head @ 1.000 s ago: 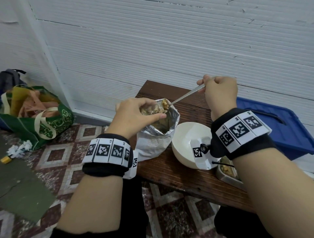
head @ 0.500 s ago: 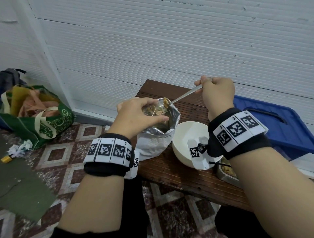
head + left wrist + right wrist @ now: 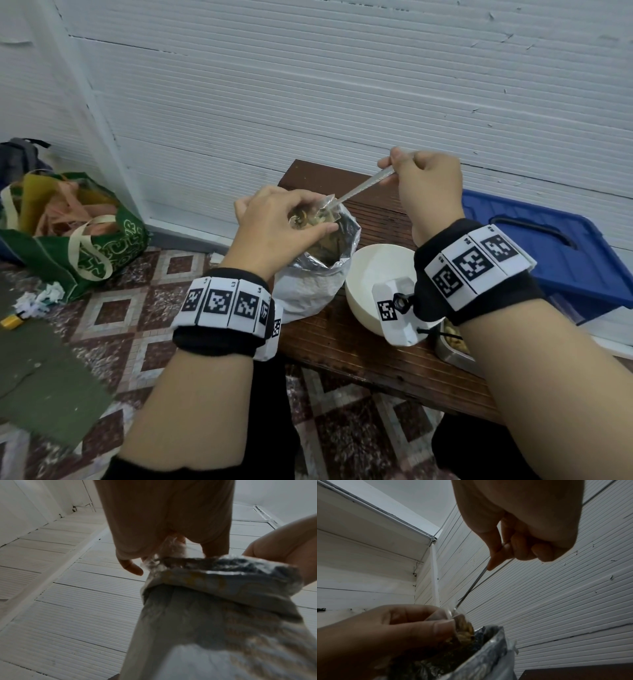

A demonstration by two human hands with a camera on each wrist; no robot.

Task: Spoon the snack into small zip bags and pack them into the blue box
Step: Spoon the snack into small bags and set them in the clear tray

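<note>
1. left hand [image 3: 274, 226] holds a small clear zip bag [image 3: 317, 219] at its mouth, fingers and thumb curled round the plastic; the bag sits just above the opening of the foil snack pouch [image 3: 315, 284].
2. right hand [image 3: 428, 192] pinches the handle end of a metal spoon [image 3: 363, 186], fingers curled tight on it. the handle slopes down and to the left, and the bowl end is inside the mouth of the zip bag.
3. snack pieces [image 3: 464, 627] show through the clear plastic, tan and irregular, just beside the left thumb. how full the bag is cannot be told.
4. the hands are apart, not touching; the spoon bridges the gap between them.
5. the foil pouch stands upright on the dark wooden table [image 3: 342, 346], its top rim folded outward; in the left wrist view the folded rim [image 3: 223, 582] fills the foreground below the fingers.
6. a white bowl [image 3: 373, 274] stands on the table just right of the pouch, partly covered by the right wrist camera.
7. a metal tray [image 3: 452, 346] with more snack lies near the table's right edge, mostly hidden by the right forearm.
8. the blue box [image 3: 548, 246] sits beyond the right wrist, lid on, against the white wall.
9. a green tote bag [image 3: 85, 246] stands on the tiled floor, well left of the table.
</note>
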